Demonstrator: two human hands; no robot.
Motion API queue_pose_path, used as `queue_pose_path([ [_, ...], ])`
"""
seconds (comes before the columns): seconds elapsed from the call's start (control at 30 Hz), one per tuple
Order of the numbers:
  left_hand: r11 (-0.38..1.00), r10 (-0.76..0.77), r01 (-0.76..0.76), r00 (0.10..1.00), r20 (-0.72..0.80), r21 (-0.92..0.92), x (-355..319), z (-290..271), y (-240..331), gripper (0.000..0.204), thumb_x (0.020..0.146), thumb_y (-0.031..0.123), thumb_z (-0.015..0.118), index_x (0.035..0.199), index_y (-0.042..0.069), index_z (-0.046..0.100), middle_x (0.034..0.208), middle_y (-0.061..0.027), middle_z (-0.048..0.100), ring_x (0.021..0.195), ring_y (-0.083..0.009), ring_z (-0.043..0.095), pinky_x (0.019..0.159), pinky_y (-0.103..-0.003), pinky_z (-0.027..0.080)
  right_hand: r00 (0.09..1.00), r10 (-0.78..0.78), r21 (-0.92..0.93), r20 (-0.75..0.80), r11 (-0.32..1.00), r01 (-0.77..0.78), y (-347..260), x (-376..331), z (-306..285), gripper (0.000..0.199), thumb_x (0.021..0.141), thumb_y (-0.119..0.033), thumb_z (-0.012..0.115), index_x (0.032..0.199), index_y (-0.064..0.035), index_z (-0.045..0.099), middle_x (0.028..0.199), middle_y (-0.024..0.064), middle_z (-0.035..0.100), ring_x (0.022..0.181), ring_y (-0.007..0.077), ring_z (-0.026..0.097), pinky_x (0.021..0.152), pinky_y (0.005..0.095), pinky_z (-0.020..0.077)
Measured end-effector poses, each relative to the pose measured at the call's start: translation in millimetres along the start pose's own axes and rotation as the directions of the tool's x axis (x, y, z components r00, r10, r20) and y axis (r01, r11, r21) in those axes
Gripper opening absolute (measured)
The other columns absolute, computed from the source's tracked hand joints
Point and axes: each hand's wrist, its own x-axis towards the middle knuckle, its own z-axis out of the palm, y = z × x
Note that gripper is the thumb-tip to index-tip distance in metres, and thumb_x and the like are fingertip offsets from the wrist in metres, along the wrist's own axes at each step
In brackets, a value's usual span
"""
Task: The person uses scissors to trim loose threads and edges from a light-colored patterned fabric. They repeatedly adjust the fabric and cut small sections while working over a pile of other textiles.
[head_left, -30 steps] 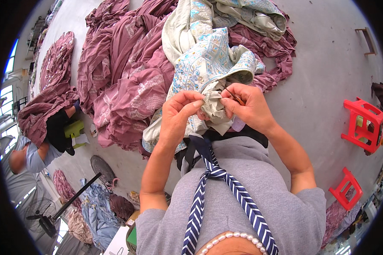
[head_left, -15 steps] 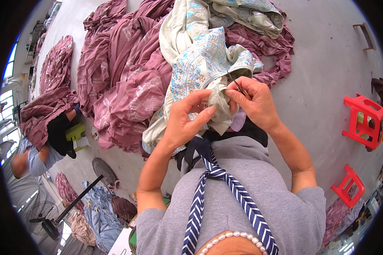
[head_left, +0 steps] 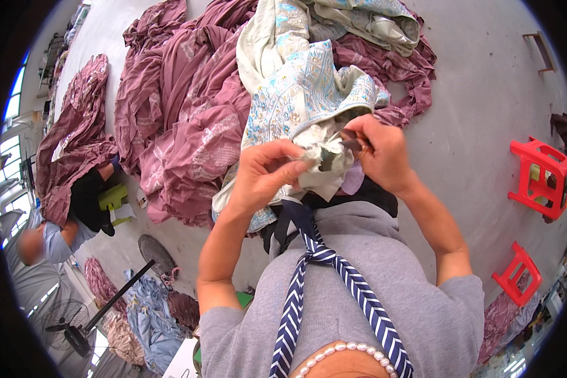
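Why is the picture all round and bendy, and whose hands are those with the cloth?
A camera on a person's head looks down, and its wide lens bends everything. The left hand and right hand are that person's own. Together they pinch a pale blue patterned cloth close to the chest; the right hand also holds something small and dark, too small to tell. Purple cloth lies heaped on the grey floor. Two red stools stand at the right. Another person sits at the left.
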Motion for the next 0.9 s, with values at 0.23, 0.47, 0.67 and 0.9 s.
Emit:
queue_pose_path([
  [0.23, 0.948, 0.146, -0.113, 0.985, -0.092, 0.297, 1.5, 3.1, -1.5, 0.01, 0.081, 0.001, 0.067, 0.09, -0.003, 0.065, 0.082, -0.0037, 0.063, 0.069, -0.0061, 0.058, 0.061, -0.02, 0.047, 0.961, 0.277, 0.2, -0.004, 0.942, -0.27, -5.9, -6.1, 0.7, 0.028, 0.076, -0.012, 0.073, 0.096, -0.0016, 0.056, 0.073, 0.009, 0.063, 0.062, 0.0112, 0.06, 0.055, 0.0241, 0.0468],
  [0.47, 0.857, 0.249, -0.206, 0.968, -0.03, 0.472, 1.7, 17.7, 3.0, 0.01, 0.081, 0.0, 0.066, 0.09, -0.003, 0.064, 0.08, -0.0039, 0.061, 0.07, -0.0066, 0.056, 0.062, -0.019, 0.045, 1.0, 0.024, -0.028, -0.004, 0.999, -0.024, -21.8, -14.6, 1.6, 0.021, 0.076, -0.007, 0.07, 0.092, -0.0009, 0.059, 0.065, 0.0049, 0.056, 0.055, 0.0085, 0.054, 0.05, 0.0242, 0.0446],
  [0.67, 0.822, 0.187, -0.159, 0.982, 0.005, 0.547, 11.2, 14.2, 0.8, 0.027, 0.082, 0.001, 0.063, 0.109, 0.004, 0.062, 0.072, -0.0018, 0.058, 0.06, -0.0065, 0.051, 0.056, -0.022, 0.043, 0.932, 0.36, 0.352, 0.048, 0.867, -0.352, -12.7, -18.5, -9.9, 0.005, 0.088, -0.005, 0.059, 0.091, -0.0009, 0.058, 0.071, -0.0079, 0.048, 0.059, -0.0015, 0.037, 0.05, 0.0159, 0.0282],
  [0.9, 0.273, 0.451, -0.449, 0.841, 0.299, 0.851, 35.0, 12.4, -9.2, 0.033, 0.074, 0.001, 0.065, 0.107, 0.006, 0.062, 0.072, -0.0077, 0.058, 0.063, -0.0242, 0.059, 0.053, -0.033, 0.046, 0.918, 0.396, 0.479, 0.026, 0.801, -0.359, -5.6, -22.6, -9.5, 0.01, 0.086, -0.007, 0.064, 0.089, -0.0006, 0.056, 0.066, -0.0062, 0.049, 0.058, -0.0002, 0.035, 0.05, 0.0169, 0.0295],
])
